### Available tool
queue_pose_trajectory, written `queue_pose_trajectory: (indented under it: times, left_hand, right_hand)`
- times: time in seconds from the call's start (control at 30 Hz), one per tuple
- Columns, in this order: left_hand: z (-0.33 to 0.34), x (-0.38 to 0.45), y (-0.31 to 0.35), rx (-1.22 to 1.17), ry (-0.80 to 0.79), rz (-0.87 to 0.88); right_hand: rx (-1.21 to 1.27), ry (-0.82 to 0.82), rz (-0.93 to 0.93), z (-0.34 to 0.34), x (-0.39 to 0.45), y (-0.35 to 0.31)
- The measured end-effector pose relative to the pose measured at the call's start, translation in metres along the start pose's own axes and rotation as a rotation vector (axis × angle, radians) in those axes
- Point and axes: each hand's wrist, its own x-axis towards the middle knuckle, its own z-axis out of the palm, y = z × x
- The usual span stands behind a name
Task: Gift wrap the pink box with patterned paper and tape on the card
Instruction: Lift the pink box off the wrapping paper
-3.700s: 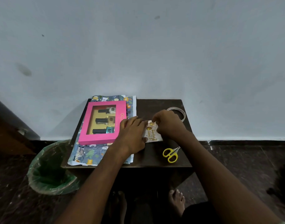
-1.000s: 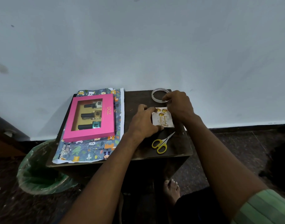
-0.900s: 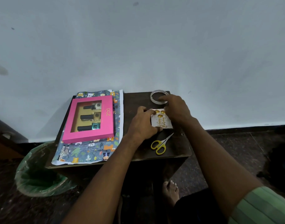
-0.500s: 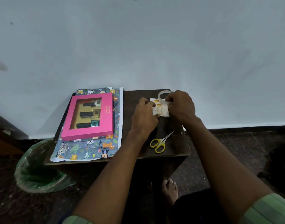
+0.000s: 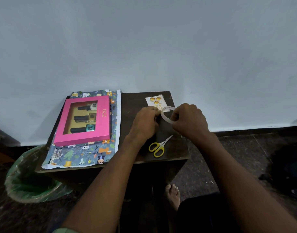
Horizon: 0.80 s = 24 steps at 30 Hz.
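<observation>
— Pink box (image 5: pixel 84 121), item one: where did it sit?

— On the patterned paper (image 5: pixel 80 153), left half of the small dark table (image 5: pixel 176 153), window side up, bottles showing. The sheet was spread flat beneath it and stuck out on the near and right sides; I judged it was laid that way so the flaps could be folded up. Not one fold had been made.

— Start from what was nearest you.

— A bare foot (image 5: pixel 173 193) under the table, a green-lined bin (image 5: pixel 29 184) on the floor at the left. Then yellow-handled scissors (image 5: pixel 158 146), closed, near the front edge, just below the hands, probably parked within reach for cutting tape.

— The hands?

— Both raised over the right half. Right hand (image 5: pixel 189 121) was curled around the tape roll (image 5: pixel 167 115), holding the ring tilted off the table. Left hand (image 5: pixel 145 122) had its fingertips pinched at the roll's left rim; my guess, picking for the loose end. Whether it had caught any tape, I couldn't tell.

— Farther back?

— The card (image 5: pixel 155 102), white with gold balloons, flat at the far right corner, its near edge hidden behind the roll. Set out of the way, I'd say, since it goes on last. Behind everything, a plain pale wall (image 5: pixel 144 47).
</observation>
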Motion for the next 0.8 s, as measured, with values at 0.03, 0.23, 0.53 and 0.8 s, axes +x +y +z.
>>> queue_pose_trajectory:
  times: [0.03,0.23,0.53,0.8]
  left_hand:
    - [-0.001,0.000,-0.002,-0.059,0.043,-0.045]
    - [-0.024,-0.018,-0.015,-0.156,0.211,-0.064]
    - [-0.075,-0.064,-0.044,0.060,0.287,-0.110]
    - [-0.104,-0.088,-0.066,0.191,0.351,-0.368]
  right_hand:
    - [-0.010,-0.009,-0.007,0.000,-0.001,-0.002]
    - [-0.149,-0.066,-0.115,0.014,-0.008,-0.028]
    - [-0.220,-0.068,-0.132,0.034,-0.012,-0.073]
    - [0.169,-0.057,-0.072,0.064,-0.004,-0.141]
